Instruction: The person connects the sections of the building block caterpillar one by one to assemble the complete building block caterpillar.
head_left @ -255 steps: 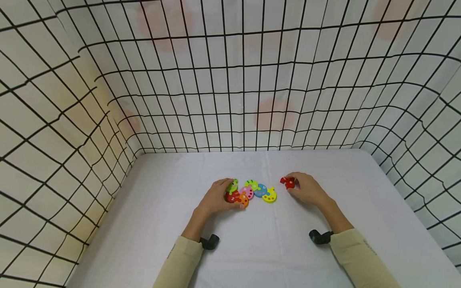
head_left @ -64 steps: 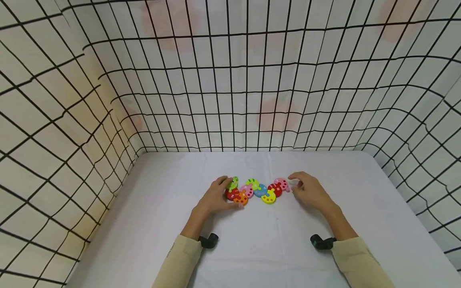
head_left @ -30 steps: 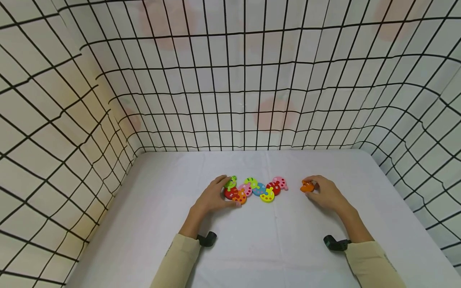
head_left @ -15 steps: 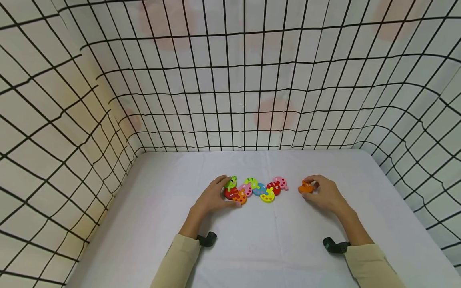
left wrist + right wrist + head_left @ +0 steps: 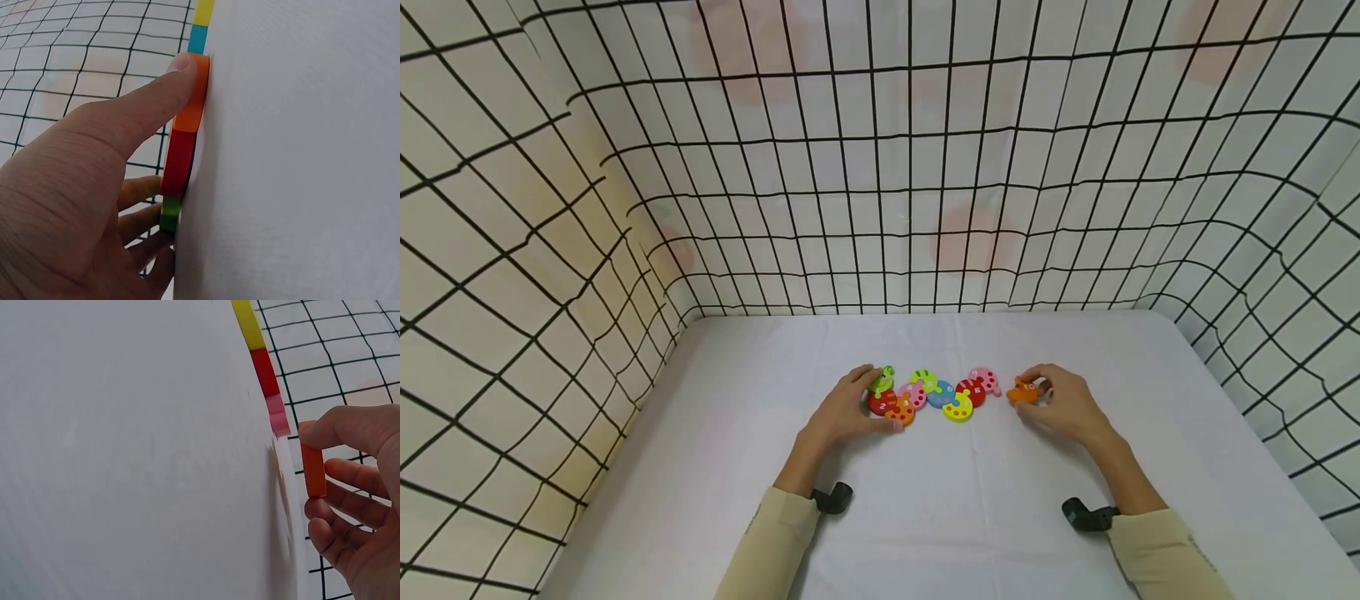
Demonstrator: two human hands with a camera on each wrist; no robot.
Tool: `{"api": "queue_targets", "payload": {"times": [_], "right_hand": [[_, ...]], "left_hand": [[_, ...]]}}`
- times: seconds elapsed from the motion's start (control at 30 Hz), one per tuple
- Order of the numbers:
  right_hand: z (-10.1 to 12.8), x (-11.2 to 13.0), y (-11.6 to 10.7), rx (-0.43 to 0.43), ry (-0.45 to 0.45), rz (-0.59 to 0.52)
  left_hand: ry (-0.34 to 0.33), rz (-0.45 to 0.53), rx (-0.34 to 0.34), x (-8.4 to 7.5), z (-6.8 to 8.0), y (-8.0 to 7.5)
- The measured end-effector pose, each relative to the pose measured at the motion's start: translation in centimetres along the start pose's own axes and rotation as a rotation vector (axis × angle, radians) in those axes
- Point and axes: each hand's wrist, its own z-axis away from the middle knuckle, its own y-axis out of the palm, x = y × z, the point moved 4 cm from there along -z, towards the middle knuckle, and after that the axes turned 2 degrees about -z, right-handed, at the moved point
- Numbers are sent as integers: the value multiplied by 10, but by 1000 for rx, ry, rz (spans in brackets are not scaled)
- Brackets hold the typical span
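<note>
A wooden caterpillar number puzzle [image 5: 942, 394] lies on the white cloth in a wavy row of interlocked pieces. Its green smiling head [image 5: 883, 380] is at the left end, and a pink spotted piece [image 5: 983, 381] forms the right end. My left hand [image 5: 844, 408] grips the head end, thumb against the orange piece [image 5: 195, 94] and fingers at the green and red ones. To the right of the row, my right hand [image 5: 1063, 404] pinches a separate orange puzzle piece [image 5: 314, 464] between thumb and fingers. A small gap separates it from the pink piece.
White cloth [image 5: 917, 517] covers the table. A black-gridded white fabric [image 5: 880, 192] rises behind and on both sides. Each wrist wears a small black camera, the left camera [image 5: 835, 498] and the right camera [image 5: 1086, 514].
Since the oldest frame, a red and a pink piece have joined the row's right end. The right hand then came to hold an orange piece and has moved left with it. The left hand stays.
</note>
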Motion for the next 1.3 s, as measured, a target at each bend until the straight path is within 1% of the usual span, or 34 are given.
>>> {"api": "queue_targets", "payload": {"times": [0.27,0.53,0.7,0.93,1.0,1.17,1.3], "right_hand": [[-6,8,7,3,4,-12],[-10,14,13,17,14,-35],[-12,16,16,22,15,-23],[-15,18,19,40,31,-6],[-16,20,20,51,32,-1],[-16,22,22,72,35,10],[-16,21,23,87,47,13]], "left_hand": [[13,2,-5,0,0,-1],[10,-1,-10,1,-1,1],[14,14,-13,-1,-1,-1],[-1,-2,-2,0,0,-1],[1,-7,-1,0,0,-1],[33,-30,-8,2,-2,1],[43,-48,4,1,-3,1]]}}
